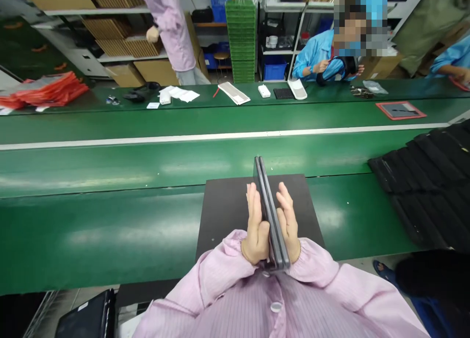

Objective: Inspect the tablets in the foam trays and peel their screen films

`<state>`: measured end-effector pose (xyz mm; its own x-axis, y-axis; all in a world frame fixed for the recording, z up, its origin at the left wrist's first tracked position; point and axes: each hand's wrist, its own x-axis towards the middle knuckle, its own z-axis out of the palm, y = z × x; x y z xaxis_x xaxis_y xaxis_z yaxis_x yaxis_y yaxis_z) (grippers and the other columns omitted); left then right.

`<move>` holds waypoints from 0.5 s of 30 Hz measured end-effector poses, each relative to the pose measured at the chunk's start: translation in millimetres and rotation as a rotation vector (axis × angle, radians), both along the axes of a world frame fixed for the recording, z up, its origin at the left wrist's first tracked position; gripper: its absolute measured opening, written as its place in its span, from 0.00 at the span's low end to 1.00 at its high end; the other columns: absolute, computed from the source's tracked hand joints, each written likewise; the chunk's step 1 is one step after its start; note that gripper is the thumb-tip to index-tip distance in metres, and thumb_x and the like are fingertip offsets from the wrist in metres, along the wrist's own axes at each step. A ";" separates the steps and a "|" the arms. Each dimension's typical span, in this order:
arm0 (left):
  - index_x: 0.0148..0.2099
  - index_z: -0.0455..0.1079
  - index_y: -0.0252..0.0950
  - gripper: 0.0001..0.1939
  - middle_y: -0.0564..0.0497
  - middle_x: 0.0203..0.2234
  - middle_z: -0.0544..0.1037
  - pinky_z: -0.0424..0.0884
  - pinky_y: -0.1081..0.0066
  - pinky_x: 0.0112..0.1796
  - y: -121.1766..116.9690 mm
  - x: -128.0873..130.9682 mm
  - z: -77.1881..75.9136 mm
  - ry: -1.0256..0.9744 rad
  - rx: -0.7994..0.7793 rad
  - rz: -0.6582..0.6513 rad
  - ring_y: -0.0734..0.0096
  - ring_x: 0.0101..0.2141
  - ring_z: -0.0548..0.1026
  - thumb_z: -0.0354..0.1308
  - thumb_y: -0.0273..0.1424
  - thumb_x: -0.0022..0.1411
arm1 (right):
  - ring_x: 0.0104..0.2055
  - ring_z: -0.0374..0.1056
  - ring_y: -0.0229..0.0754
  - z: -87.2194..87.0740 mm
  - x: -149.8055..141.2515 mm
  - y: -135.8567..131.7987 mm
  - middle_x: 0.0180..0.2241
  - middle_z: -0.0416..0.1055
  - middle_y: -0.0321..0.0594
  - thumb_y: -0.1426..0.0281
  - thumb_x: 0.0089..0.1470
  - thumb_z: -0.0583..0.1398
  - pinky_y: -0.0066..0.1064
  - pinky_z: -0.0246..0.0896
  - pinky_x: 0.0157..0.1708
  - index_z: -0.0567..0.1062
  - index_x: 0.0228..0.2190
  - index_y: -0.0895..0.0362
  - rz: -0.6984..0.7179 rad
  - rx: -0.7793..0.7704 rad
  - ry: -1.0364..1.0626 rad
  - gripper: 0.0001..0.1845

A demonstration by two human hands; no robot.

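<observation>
A thin dark grey device (272, 215), which looks like a closed laptop made of two slim layers, stands on edge in front of my body. My left hand (256, 228) presses its palm against the left face, fingers straight and pointing away from me. Against the right face lies my right hand (289, 225), its fingers stretched forward and slightly bent. The device is held between the two palms and leans a little. Beneath it is a flat black mat (223, 210) on the green bench (128, 235).
Black flat cases (433, 181) are stacked at the right. Across the belt (147, 125), a person in blue (319, 54) handles a dark item; another in pink (171, 24) stands by the shelves. Red sleeves (47, 93) lie far left. A black case (88, 316) is at lower left.
</observation>
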<state>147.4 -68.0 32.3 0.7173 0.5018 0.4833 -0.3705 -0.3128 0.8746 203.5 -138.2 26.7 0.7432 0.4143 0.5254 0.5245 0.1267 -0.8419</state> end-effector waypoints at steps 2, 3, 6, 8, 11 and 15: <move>0.64 0.52 0.45 0.26 0.53 0.65 0.48 0.38 0.57 0.62 8.9 14.0 33.6 0.058 -0.100 0.014 0.60 0.64 0.41 0.40 0.43 0.66 | 0.64 0.47 0.43 27.5 8.3 11.3 0.61 0.52 0.33 0.71 0.63 0.45 0.47 0.49 0.60 0.61 0.56 0.44 0.013 0.114 0.038 0.22; 0.61 0.57 0.43 0.26 0.52 0.63 0.54 0.42 0.59 0.62 12.6 20.5 47.6 0.100 -0.196 0.006 0.60 0.63 0.45 0.42 0.44 0.65 | 0.63 0.49 0.43 39.9 11.8 17.0 0.61 0.55 0.34 0.71 0.63 0.46 0.46 0.49 0.60 0.63 0.55 0.45 0.033 0.159 0.074 0.21; 0.56 0.65 0.40 0.24 0.50 0.58 0.65 0.52 0.64 0.60 20.7 37.6 73.1 0.215 -0.475 -0.025 0.63 0.59 0.58 0.42 0.44 0.65 | 0.60 0.55 0.42 62.6 21.8 32.3 0.58 0.60 0.37 0.69 0.61 0.49 0.42 0.51 0.60 0.69 0.50 0.50 0.080 0.182 0.272 0.18; 0.56 0.66 0.38 0.24 0.48 0.55 0.69 0.57 0.65 0.58 24.2 46.3 79.8 0.243 -0.567 -0.023 0.64 0.56 0.64 0.40 0.43 0.66 | 0.59 0.57 0.43 65.3 28.9 40.6 0.56 0.63 0.39 0.67 0.59 0.51 0.42 0.52 0.60 0.72 0.47 0.52 0.085 0.168 0.409 0.16; 0.54 0.68 0.37 0.21 0.48 0.52 0.72 0.62 0.67 0.55 26.4 54.3 86.9 0.278 -0.665 0.009 0.65 0.53 0.68 0.40 0.38 0.67 | 0.59 0.57 0.44 62.0 38.6 48.6 0.55 0.64 0.40 0.65 0.56 0.53 0.43 0.50 0.60 0.73 0.44 0.53 0.095 0.194 0.530 0.16; 0.53 0.68 0.36 0.21 0.48 0.51 0.73 0.62 0.68 0.55 28.4 61.4 96.4 0.299 -0.680 0.018 0.67 0.53 0.69 0.39 0.35 0.68 | 0.58 0.59 0.46 65.6 45.7 53.4 0.53 0.66 0.41 0.63 0.55 0.54 0.46 0.49 0.60 0.73 0.44 0.53 0.095 0.185 0.607 0.17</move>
